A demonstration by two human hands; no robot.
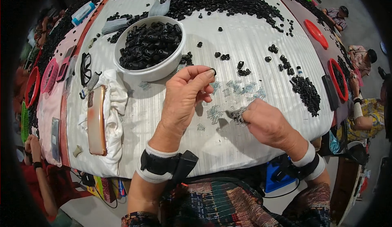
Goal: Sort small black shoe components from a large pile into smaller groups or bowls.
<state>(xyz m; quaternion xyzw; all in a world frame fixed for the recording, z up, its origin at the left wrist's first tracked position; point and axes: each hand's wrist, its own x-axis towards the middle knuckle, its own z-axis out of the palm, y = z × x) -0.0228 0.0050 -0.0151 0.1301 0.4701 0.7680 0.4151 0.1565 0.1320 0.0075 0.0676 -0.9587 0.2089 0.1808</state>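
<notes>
My left hand [185, 94] pinches a small black ring-shaped part [213, 71] between thumb and forefinger, raised over the table. My right hand [271, 125] is closed around a dark grey clump [237, 115], which is blurred; its kind I cannot make out. Beneath and between the hands, patches of tiny silvery pieces [214, 114] lie on the white cloth. A white bowl [152, 75] heaped with black plastic parts [149, 47] stands beyond my left hand. Several loose black parts [244, 72] and a larger pile of small black parts [306, 95] are to the right.
A phone [96, 121] lies on a crumpled white cloth [116, 100] at left, below black glasses [85, 70]. Black parts [220, 0] cover the far table. A dark oblong object [330, 92] sits at the right edge. Other people [361, 59] work at neighbouring tables.
</notes>
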